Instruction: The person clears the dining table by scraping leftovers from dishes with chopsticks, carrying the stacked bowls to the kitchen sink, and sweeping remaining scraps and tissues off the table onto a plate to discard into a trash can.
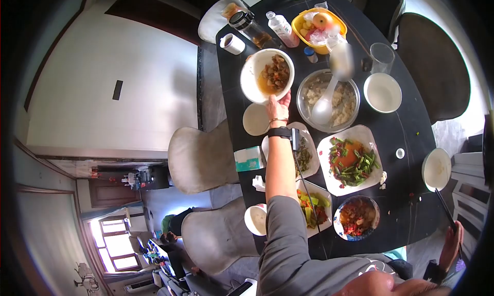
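My left hand [278, 109] holds the near rim of a white bowl [248, 79] with brown diced food and broth. Fingertips show at its far rim; whose they are, I cannot tell. Near the right edge my right hand [451, 244] is closed around dark chopsticks [445, 208], their tips by a pale bowl [436, 168]. Right of the held bowl is a steel pot [303, 112] of rice with a white ladle [323, 110]. An empty light bowl [256, 119] lies just below the held bowl.
The dark table [406, 141] bears a square plate of green vegetables [355, 162], a bowl of red food [357, 218], a yellow basket [303, 31], a plastic bottle [282, 29] and a mug [232, 44]. Chairs [198, 159] stand left. A person [172, 228] is in the background.
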A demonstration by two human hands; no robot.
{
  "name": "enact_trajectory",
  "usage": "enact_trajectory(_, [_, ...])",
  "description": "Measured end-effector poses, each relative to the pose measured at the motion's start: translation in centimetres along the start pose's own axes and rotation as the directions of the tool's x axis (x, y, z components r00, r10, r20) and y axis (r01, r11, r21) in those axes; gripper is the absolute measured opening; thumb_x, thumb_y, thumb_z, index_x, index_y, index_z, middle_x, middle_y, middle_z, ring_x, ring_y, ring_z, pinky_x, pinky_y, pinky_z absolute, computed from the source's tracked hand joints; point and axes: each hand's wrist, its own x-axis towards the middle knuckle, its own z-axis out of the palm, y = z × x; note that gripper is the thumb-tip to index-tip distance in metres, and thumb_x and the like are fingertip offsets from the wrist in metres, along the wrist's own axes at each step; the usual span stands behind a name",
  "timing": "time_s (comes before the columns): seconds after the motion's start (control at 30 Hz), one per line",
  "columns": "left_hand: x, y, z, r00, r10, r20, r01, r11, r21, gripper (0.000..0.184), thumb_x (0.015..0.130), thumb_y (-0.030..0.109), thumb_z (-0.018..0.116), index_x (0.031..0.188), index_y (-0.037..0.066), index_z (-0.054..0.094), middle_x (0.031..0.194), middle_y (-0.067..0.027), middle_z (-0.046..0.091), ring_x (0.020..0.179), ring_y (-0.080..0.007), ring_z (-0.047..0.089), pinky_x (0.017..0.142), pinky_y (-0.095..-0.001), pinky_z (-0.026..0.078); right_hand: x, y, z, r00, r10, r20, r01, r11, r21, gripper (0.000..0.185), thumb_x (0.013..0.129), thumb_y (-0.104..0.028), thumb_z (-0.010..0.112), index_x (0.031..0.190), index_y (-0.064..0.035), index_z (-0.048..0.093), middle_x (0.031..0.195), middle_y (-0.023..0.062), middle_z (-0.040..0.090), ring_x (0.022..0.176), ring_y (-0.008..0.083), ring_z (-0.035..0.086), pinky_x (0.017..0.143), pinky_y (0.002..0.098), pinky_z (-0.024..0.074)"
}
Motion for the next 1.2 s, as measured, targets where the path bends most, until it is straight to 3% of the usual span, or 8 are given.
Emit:
enact_trajectory(0.07, [-0.5, 1.3, 0.3, 1.0, 0.009, 0.015, -0.009, 1.0, -0.03, 0.036, 0.084, 0.017, 0.043, 0.111, -0.008, 0.046, 0.098, -0.0218, 0.059, 0.088, -0.0304, 0.061, 0.076, -0.0341, 0.053, 0.7, 0.5, -0.2, 0.999, 0.01, -0.048, -0.015, 0.995, -0.104, 0.029, 0.094, -0.012, 0.04, 0.119, -0.0001, 0.047, 0.116, 0.0079, 0.048, 0.106, 0.0136, 0.048, 0.09, 0.0248, 0.0392])
enact_trajectory(0.17, [-4.8, 4.5, 2.2, 0.999, 0.046, 0.001, -0.046, 0.998, 0.036, 0.036, 0.084, 0.016, 0.045, 0.11, -0.008, 0.047, 0.099, -0.0219, 0.06, 0.09, -0.0304, 0.061, 0.076, -0.0332, 0.052, 2.9, 0.6, -0.1, 0.908, -0.267, 0.324, 0.403, 0.767, -0.5, 0.031, 0.093, -0.015, 0.04, 0.118, 0.0016, 0.047, 0.12, 0.0098, 0.047, 0.109, 0.0171, 0.048, 0.09, 0.0264, 0.0394])
enact_trajectory(0.3, [-12.8, 8.6, 2.2, 0.997, 0.041, 0.064, -0.046, 0.996, 0.082, 0.033, 0.083, 0.012, 0.048, 0.108, -0.009, 0.048, 0.101, -0.0227, 0.059, 0.091, -0.0314, 0.061, 0.077, -0.034, 0.053, 4.8, -2.6, 6.0, 0.923, -0.172, 0.344, 0.121, 0.979, 0.164, 0.04, 0.091, -0.021, 0.043, 0.12, 0.0056, 0.045, 0.118, 0.0147, 0.05, 0.106, 0.0211, 0.052, 0.093, 0.0298, 0.0405])
enact_trajectory(0.4, [-20.7, 10.4, 1.2, 0.997, 0.034, 0.077, -0.042, 0.992, 0.119, 0.03, 0.083, 0.01, 0.047, 0.107, -0.009, 0.049, 0.102, -0.0221, 0.059, 0.09, -0.0313, 0.061, 0.076, -0.0344, 0.054, 5.2, -5.1, 9.6, 0.889, -0.122, 0.441, 0.077, 0.99, 0.119, 0.039, 0.091, -0.019, 0.043, 0.119, 0.0062, 0.046, 0.114, 0.0167, 0.053, 0.102, 0.0228, 0.055, 0.092, 0.0318, 0.0417])
enact_trajectory(0.47, [-27.2, 11.0, 1.7, 0.999, 0.025, -0.035, -0.018, 0.982, 0.189, 0.028, 0.084, 0.011, 0.047, 0.104, -0.009, 0.049, 0.098, -0.0201, 0.06, 0.084, -0.0299, 0.062, 0.07, -0.0353, 0.055, 5.6, -6.6, 10.9, 0.814, -0.041, 0.58, -0.123, 0.963, 0.241, 0.036, 0.09, -0.017, 0.043, 0.117, 0.006, 0.049, 0.111, 0.0172, 0.054, 0.097, 0.0248, 0.058, 0.086, 0.0343, 0.047])
enact_trajectory(0.8, [-52.0, 0.9, 1.3, 0.955, 0.003, -0.298, 0.096, 0.943, 0.319, 0.033, 0.082, 0.011, 0.044, 0.108, -0.01, 0.046, 0.099, -0.0208, 0.058, 0.082, -0.0307, 0.062, 0.067, -0.0362, 0.056, -2.0, -10.7, 15.9, 0.294, -0.084, 0.952, -0.244, 0.956, 0.16, 0.025, 0.089, -0.009, 0.045, 0.107, 0.0066, 0.052, 0.1, 0.0147, 0.058, 0.09, 0.0223, 0.06, 0.081, 0.0316, 0.0487])
enact_trajectory(1.0, [-54.9, -6.0, 1.9, 0.931, 0.159, -0.329, -0.009, 0.91, 0.414, 0.037, 0.08, 0.009, 0.043, 0.115, -0.004, 0.041, 0.097, -0.0167, 0.057, 0.077, -0.0246, 0.063, 0.056, -0.03, 0.056, -6.7, -7.2, 17.1, -0.023, -0.307, 0.952, 0.255, 0.919, 0.302, 0.021, 0.085, -0.006, 0.049, 0.101, 0.0061, 0.056, 0.087, 0.0167, 0.061, 0.079, 0.0226, 0.063, 0.068, 0.0314, 0.0496])
enact_trajectory(1.2, [-55.7, -7.6, 1.9, 0.914, 0.232, -0.334, -0.037, 0.865, 0.5, 0.043, 0.078, 0.005, 0.041, 0.119, -0.003, 0.034, 0.1, -0.0174, 0.054, 0.076, -0.0244, 0.062, 0.054, -0.029, 0.058, -7.5, -4.4, 16.8, -0.02, -0.373, 0.927, 0.351, 0.866, 0.356, 0.023, 0.078, 0.003, 0.052, 0.1, 0.0068, 0.056, 0.08, 0.0178, 0.059, 0.073, 0.0308, 0.059, 0.065, 0.035, 0.0483])
